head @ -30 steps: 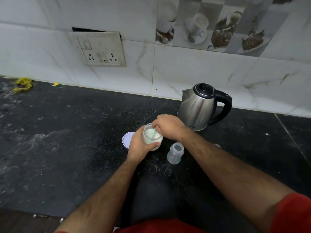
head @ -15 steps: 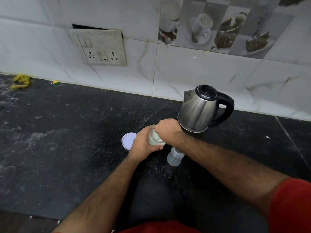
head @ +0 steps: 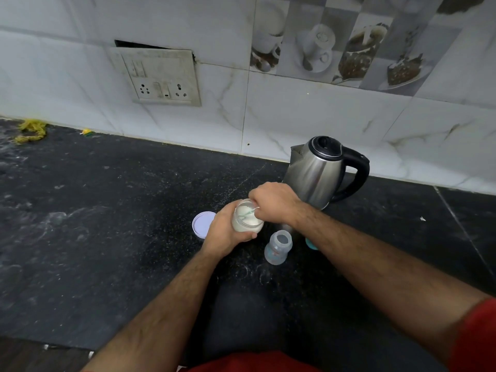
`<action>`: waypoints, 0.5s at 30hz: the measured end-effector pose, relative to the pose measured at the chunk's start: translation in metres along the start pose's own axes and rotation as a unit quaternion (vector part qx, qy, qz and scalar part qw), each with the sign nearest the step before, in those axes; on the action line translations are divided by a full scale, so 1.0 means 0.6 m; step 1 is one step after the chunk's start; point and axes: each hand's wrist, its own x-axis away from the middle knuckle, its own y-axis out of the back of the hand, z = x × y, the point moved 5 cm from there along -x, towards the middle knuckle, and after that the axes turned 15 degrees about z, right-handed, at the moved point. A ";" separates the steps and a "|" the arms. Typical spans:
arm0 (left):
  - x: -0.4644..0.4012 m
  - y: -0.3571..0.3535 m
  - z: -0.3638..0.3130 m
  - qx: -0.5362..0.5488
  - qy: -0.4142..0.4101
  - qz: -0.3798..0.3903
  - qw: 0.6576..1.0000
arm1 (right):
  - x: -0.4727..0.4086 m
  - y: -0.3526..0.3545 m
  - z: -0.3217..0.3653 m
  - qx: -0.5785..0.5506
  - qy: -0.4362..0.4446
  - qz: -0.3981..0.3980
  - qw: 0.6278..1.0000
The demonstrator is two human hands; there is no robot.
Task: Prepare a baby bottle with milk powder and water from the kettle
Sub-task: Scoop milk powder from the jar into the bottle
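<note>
My left hand point(head: 228, 232) grips the tilted powder jar point(head: 247, 220), my right hand point(head: 273, 204) pinches the scoop point(head: 248, 212); powder could spill missing the narrow baby bottle point(head: 277, 247) near-right.

On the table point(head: 107, 237) we see the jar point(head: 248, 220) in the middle, its lid point(head: 203, 224) just left of it, the bottle point(head: 277, 247) in front to the right, and the kettle point(head: 319, 174) behind, near the wall point(head: 308, 116).
</note>
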 end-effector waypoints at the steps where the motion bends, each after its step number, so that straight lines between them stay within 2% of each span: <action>1: 0.001 0.000 -0.001 -0.002 -0.002 0.000 1.000 | 0.002 0.002 -0.004 -0.033 -0.009 -0.008 0.999; 5: 0.002 -0.007 -0.004 0.004 -0.003 -0.005 1.000 | 0.008 -0.004 -0.009 -0.111 -0.044 -0.023 0.993; 10: 0.003 -0.006 -0.011 -0.006 -0.003 -0.016 1.000 | 0.016 -0.013 -0.001 -0.131 -0.073 -0.036 0.988; 15: 0.005 -0.008 -0.017 -0.011 0.002 -0.020 1.000 | 0.015 -0.027 0.006 -0.174 -0.140 -0.025 0.974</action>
